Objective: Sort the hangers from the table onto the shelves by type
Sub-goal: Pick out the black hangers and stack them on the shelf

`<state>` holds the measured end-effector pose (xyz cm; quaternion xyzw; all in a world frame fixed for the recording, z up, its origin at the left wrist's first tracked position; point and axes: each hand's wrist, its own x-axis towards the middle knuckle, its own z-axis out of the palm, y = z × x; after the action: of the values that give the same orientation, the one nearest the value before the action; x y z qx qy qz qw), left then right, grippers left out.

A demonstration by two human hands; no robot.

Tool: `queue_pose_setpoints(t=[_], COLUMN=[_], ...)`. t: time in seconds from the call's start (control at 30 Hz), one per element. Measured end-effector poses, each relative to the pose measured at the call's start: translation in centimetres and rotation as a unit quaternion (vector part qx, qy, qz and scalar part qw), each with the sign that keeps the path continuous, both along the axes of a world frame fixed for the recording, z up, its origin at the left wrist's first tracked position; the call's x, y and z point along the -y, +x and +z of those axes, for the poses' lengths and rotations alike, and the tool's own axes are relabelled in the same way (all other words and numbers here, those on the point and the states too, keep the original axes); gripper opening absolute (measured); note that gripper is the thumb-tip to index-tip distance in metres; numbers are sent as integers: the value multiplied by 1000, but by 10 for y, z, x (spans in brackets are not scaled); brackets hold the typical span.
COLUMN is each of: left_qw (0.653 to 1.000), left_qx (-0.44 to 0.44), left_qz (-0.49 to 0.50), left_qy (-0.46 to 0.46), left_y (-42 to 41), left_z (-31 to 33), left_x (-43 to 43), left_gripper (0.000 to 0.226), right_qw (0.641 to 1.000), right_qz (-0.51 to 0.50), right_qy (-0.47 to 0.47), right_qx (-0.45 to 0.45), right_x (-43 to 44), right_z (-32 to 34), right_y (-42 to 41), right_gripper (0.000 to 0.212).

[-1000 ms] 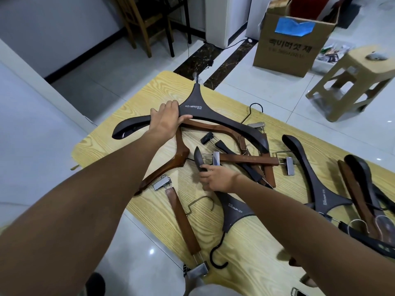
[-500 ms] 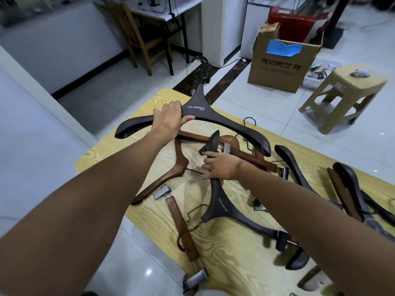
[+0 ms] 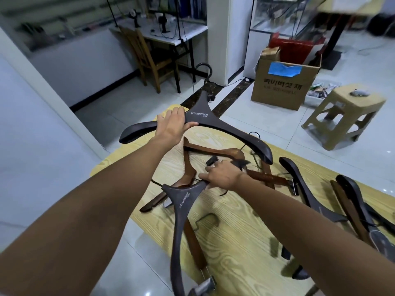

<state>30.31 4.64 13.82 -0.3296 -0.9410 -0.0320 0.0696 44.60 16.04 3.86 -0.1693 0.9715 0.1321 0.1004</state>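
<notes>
closest to the person, the right hand [image 3: 222,176] has its fingers curled tight round one arm of a dark brown wide wooden hanger with white letters [image 3: 181,212]. this hanger is held over the near left side of the yellow wood-pattern table [image 3: 235,242], and its other arm points down toward the person. under it, a brown wooden bar hanger with metal clips [image 3: 195,248] lies on the table. a bit farther, a brown curved wooden hanger [image 3: 189,167] lies there too. more dark hangers [image 3: 288,165] lie on the right side. past them, the left hand [image 3: 173,124] grips a second big dark brown wooden hanger [image 3: 226,129] beside its neck, up over the table's far end, with the hook pointing away. on the floor behind stand a brown cardboard box [image 3: 284,90] and a tan plastic stool [image 3: 342,112].
</notes>
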Motion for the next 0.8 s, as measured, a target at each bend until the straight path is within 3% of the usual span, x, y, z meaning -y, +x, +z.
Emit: queue_pose_setpoints(t=[0.37,0.53,0.73,0.8], left_qw=[997,989,973,968], left_qx=[-33,-46,-52,-50], left_qz=[71,141,226,246], left_qy=[-19,-21,-18,-8], left_y=[-14,-9,-4,2], left_z=[26,37,58,61], left_x=[101,159,216,229], left_gripper=[58,60,59,58], right_qw=[994,993,990,989], right_qz=[-47,-73,-34,-40], right_qy=[-95,-38,-65,-60], right_qx=[-20,-80,-117,-132], right_x=[41,62,81,85], right_z=[4,13,21,23], right_y=[3,-4,-10,-12], right_gripper=[42,33,48,45])
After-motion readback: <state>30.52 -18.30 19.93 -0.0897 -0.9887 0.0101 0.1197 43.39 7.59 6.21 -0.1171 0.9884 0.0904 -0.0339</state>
